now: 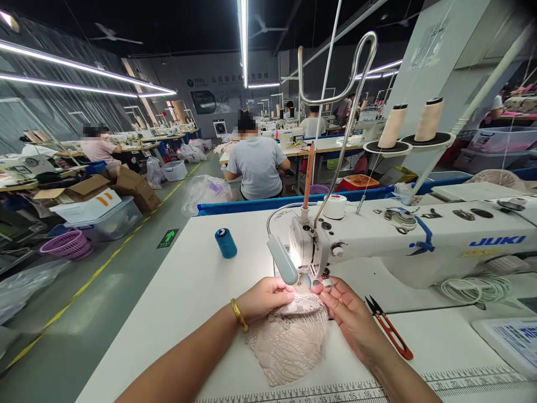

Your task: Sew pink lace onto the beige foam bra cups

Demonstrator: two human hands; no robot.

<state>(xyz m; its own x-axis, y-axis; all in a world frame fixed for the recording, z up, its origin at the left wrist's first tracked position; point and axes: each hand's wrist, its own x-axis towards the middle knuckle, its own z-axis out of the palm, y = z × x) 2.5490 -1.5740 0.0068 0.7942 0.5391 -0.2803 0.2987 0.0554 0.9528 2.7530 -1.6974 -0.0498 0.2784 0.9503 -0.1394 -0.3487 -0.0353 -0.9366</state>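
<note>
Beige lace (293, 344) lies on the white table (188, 296), its upper edge at the sewing machine's head (305, 240). Left hand (268, 298) and right hand (347, 314) pinch 1 side each, apparently to keep it flat; red snips (397, 334) lie near the right hand, presumably for quick reach.

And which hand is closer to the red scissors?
Right. The right hand is just left of the scissors, not touching them; the left hand is farther, at the lace's left side.
</note>
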